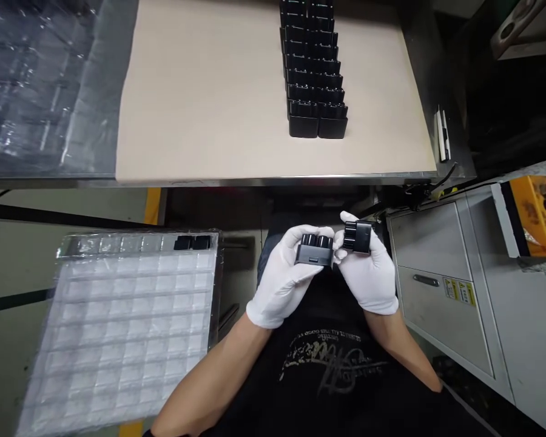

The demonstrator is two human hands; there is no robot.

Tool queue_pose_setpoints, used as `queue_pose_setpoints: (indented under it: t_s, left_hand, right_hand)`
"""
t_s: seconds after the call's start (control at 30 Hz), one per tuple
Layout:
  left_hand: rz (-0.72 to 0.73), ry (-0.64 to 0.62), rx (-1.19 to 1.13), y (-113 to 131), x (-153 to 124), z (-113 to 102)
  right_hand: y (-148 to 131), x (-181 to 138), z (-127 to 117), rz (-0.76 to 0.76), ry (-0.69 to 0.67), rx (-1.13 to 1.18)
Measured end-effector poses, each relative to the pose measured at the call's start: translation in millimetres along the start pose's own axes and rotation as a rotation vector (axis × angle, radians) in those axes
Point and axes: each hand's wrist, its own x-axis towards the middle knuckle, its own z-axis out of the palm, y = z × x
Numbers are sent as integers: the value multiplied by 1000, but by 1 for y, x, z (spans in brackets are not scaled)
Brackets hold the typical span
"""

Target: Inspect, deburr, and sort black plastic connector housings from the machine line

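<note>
Left hand: The person's left hand (279,282), in a white glove, is grasping a black plastic housing (313,250), its fingers clenched around the body from the side and below, at lower centre of the frame.

Right hand: The gloved right hand (369,276) is grasping a second black plastic housing (358,235), its fingers closed around the part, just right of the first housing.

Tabletop: A double row of matching black housings (313,79) is standing on the beige tabletop (195,103) at upper centre, running out past the top edge of the frame.

Tray: A clear blister tray (118,331) is lying at lower left, with two black parts (191,243) sitting in its upper right corner.

Handling: The housings are looking light and stiff, likely moulded plastic. Their smooth faces could slip a little against the gloves, so the side walls seem the safest place to take hold, leaving the open ends free.

Hidden: The fingers are covering much of each housing, so their undersides cannot be made out. What the tray's clear pockets are holding is hard to tell.

Surroundings: A yellow control box (532,215) is sitting at right, above a gray cabinet drawer (437,285).
</note>
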Motion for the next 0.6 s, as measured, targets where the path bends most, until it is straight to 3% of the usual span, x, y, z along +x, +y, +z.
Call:
queue_pose_setpoints:
  t_s: [0.13, 0.37, 0.6]
  left_hand:
    - [-16, -40, 30, -7, 8, -6]
    - [-32, -71, 78, -13, 21, -4]
    - [-1, -158, 163, -25, 24, 2]
  right_hand:
    - [3, 2, -7, -115, 36, -87]
    - [0, -5, -33, -152, 1, -127]
    - [5, -23, -48, -366, -29, -181]
